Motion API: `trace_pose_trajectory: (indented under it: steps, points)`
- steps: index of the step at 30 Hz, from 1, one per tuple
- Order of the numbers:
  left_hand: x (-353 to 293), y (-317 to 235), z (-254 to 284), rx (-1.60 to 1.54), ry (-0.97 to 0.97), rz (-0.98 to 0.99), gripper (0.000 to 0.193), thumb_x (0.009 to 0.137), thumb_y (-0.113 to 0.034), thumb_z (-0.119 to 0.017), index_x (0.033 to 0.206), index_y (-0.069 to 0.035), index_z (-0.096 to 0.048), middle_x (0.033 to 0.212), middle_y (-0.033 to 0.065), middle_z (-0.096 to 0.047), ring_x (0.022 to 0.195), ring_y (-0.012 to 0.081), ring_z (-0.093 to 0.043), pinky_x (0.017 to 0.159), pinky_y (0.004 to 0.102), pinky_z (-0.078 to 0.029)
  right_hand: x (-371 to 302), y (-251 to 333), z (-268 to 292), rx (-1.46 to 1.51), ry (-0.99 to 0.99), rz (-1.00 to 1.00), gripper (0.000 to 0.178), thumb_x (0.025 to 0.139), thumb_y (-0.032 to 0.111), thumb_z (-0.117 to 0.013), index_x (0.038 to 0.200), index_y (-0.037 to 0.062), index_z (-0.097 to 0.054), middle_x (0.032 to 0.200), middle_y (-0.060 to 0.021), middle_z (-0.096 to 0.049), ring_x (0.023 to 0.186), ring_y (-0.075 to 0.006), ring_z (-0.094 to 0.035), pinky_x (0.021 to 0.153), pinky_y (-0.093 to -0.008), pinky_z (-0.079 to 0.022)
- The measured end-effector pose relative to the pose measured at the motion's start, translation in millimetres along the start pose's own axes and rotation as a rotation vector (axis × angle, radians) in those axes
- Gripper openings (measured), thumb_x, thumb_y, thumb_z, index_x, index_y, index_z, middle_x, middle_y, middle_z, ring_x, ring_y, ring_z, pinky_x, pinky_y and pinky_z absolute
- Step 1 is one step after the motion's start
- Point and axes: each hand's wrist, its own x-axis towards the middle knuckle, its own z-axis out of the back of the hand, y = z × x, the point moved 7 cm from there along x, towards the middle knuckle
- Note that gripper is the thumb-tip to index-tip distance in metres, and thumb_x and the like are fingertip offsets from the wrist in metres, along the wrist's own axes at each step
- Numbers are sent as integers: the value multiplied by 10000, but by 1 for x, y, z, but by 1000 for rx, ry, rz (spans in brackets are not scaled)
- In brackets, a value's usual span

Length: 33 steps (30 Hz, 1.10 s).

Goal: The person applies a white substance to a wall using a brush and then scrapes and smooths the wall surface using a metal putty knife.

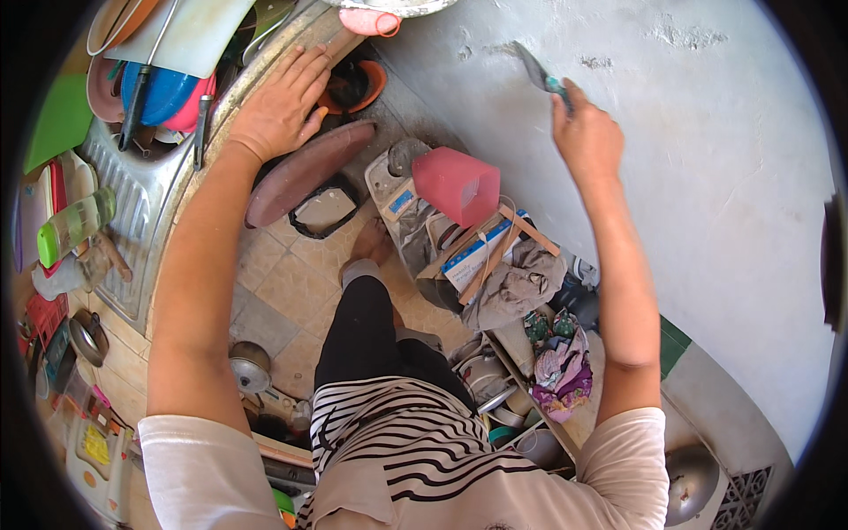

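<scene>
My right hand (pixel 589 134) is closed around the teal handle of a scraper (pixel 533 69). Its metal blade points up and left, the tip at a rough, chipped spot on the pale wall (pixel 707 124); whether it presses there I cannot tell. More chipped patches show along the wall's upper part. On the left, my left hand (pixel 281 104) rests with fingers stretched out on the edge of the counter (pixel 199 185). Below that hand, a brownish-pink oval basin (pixel 309 172) leans by the counter, near an orange-rimmed container (pixel 367 87).
A steel sink drainboard (pixel 146 230) holds dishes, a blue bowl (pixel 168 93) and a green-lidded bottle (pixel 75 225). Between counter and wall stand a pink plastic container (pixel 457 185), a grey cloth (pixel 517 287) and wooden strips. Pots (pixel 486 375) and purple cloth (pixel 563 375) lie nearer me.
</scene>
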Motion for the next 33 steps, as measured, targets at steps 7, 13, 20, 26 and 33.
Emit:
trace_pose_trajectory:
  steps: [7,13,20,26,33]
  points:
    - [-4,1,-1,-23,11,21,617,941,-339,-588,1397,62,-476,1538,167,-397,1477,304,-301,1272,434,-180,-4,-14,-7,21,116,10,322,960,325,-617,1190,120,-711,753,-196,-718,698,-370,-715,650,-476,-569]
    - [4,0,2,-31,-29,-5,604,935,-346,-592,1369,64,-506,1532,169,-408,1477,297,-305,1272,435,-177,2,17,-118,18,198,-36,339,968,309,-596,1238,120,-675,820,-204,-729,757,-368,-723,693,-486,-568]
    - [-4,3,-2,-41,1,14,591,934,-350,-586,1350,66,-529,1523,168,-419,1478,295,-307,1273,439,-173,-20,-13,-46,-5,208,-23,380,967,306,-594,1290,118,-661,792,-191,-725,730,-363,-717,680,-483,-566]
    - [4,3,-3,-43,9,4,598,925,-344,-589,1356,66,-522,1515,166,-428,1476,296,-312,1270,445,-181,-11,16,-169,23,251,-21,398,980,316,-574,1315,114,-646,873,-200,-728,768,-363,-720,705,-483,-571]
    - [4,1,-1,-4,-59,-11,532,917,-338,-575,1293,38,-581,1472,144,-470,1469,270,-320,1270,436,-179,-25,10,-149,127,167,-104,375,982,328,-588,1308,157,-655,904,-184,-730,779,-359,-719,707,-485,-570]
